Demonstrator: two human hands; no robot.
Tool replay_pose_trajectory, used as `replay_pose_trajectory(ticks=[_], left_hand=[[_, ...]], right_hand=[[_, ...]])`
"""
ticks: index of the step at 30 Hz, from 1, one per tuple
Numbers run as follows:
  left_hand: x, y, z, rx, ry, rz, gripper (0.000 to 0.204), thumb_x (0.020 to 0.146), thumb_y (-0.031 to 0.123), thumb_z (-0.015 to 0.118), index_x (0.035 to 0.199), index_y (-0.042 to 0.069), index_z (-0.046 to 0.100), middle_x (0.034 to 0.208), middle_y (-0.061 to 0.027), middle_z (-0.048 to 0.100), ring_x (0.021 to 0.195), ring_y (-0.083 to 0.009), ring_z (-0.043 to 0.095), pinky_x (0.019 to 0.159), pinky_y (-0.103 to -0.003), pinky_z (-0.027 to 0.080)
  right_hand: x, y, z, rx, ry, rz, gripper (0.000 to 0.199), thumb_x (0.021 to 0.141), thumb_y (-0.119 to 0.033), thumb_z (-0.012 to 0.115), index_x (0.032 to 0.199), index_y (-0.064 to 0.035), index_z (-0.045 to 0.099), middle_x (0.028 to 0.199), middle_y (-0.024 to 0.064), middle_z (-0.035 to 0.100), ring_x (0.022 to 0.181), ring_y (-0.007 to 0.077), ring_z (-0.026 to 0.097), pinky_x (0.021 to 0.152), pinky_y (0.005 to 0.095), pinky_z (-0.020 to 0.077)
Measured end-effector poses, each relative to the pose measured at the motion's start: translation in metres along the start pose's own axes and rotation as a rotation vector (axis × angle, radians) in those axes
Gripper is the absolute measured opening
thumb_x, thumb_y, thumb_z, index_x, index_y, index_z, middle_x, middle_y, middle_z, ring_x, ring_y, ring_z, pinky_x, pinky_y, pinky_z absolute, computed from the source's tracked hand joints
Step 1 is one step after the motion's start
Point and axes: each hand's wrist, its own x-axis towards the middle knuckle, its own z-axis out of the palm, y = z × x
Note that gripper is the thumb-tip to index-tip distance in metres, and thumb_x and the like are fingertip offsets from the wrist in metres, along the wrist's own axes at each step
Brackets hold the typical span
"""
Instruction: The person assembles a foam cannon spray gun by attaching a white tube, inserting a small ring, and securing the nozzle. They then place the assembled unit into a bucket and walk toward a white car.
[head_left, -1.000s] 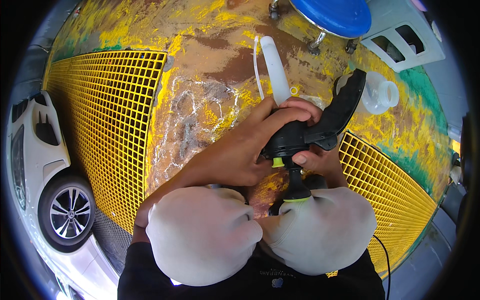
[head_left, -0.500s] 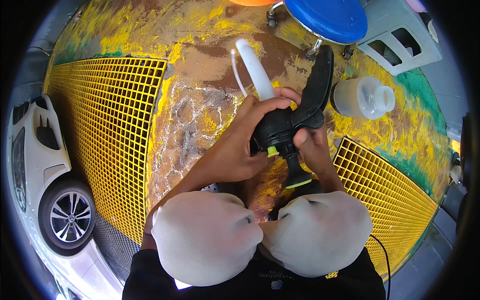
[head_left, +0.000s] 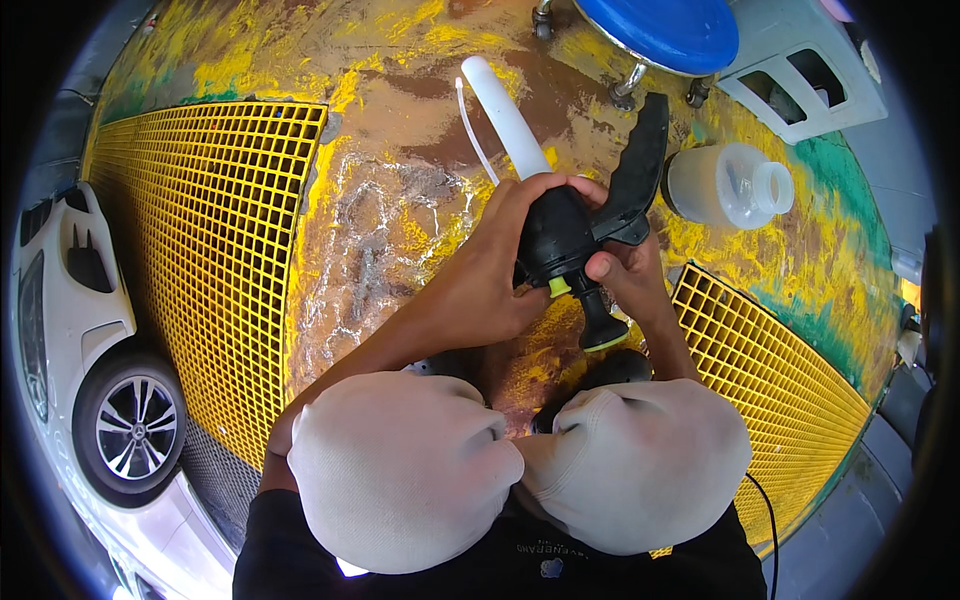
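A black pump sprayer head (head_left: 556, 236) hangs over the floor in front of me, held in both hands. My left hand (head_left: 500, 262) wraps round its body from the left. My right hand (head_left: 632, 278) closes on its right side, below the black handle (head_left: 637, 160), with the thumb tip showing. A white pump tube (head_left: 507, 118) and a thin clear hose (head_left: 474, 135) stick out away from me. Toward me are a yellow-green valve (head_left: 558, 287) and a flared black knob (head_left: 603, 325). Right of the handle, a translucent bottle (head_left: 715, 185) lies on its side, mouth uncapped.
A blue wheeled stool (head_left: 665, 35) and a grey plastic step stool (head_left: 800, 75) stand at the far right. Yellow floor grates (head_left: 215, 230) lie on both sides. A white car (head_left: 75, 330) is at the left. A black cable (head_left: 768, 500) runs at the lower right.
The sprayer head has shifted slightly away from me and turned a little, its knob moving up and right. Both hands moved with it and keep their hold.
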Motion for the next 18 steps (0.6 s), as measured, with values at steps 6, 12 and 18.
replay_pose_trajectory(ticks=[6, 12, 18], left_hand=[[-0.011, -0.001, -0.007, 0.023, -0.047, -0.076, 0.085, 0.068, -0.007, 0.067, 0.144, 0.009, 0.031, 0.128, -0.0193, 0.045, 0.124, -0.0376, 0.046, 0.105, -0.041, 0.039], [-0.014, -0.002, -0.01, -0.032, -0.091, -0.038, 0.086, 0.07, -0.004, 0.072, 0.145, 0.008, 0.03, 0.129, -0.0185, 0.041, 0.127, -0.0354, 0.044, 0.104, -0.042, 0.041], [-0.016, 0.001, -0.01, 0.104, -0.063, -0.096, 0.082, 0.073, -0.006, 0.067, 0.144, 0.007, 0.03, 0.132, -0.0155, 0.039, 0.13, -0.0313, 0.042, 0.105, -0.043, 0.043]], right_hand=[[-0.002, 0.004, 0.004, 0.001, 0.0, -0.03, 0.083, 0.08, -0.023, 0.083, 0.144, 0.0046, 0.038, 0.139, 0.0124, 0.051, 0.122, 0.0176, 0.053, 0.105, 0.0336, 0.0422], [-0.007, 0.006, 0.008, 0.051, 0.01, -0.003, 0.083, 0.081, -0.023, 0.082, 0.145, 0.004, 0.037, 0.134, 0.0118, 0.055, 0.117, 0.0166, 0.057, 0.102, 0.0321, 0.0439], [-0.007, 0.005, 0.012, 0.047, 0.008, -0.013, 0.082, 0.084, -0.022, 0.079, 0.147, 0.0034, 0.033, 0.132, 0.011, 0.056, 0.116, 0.0159, 0.056, 0.101, 0.0317, 0.0436]])
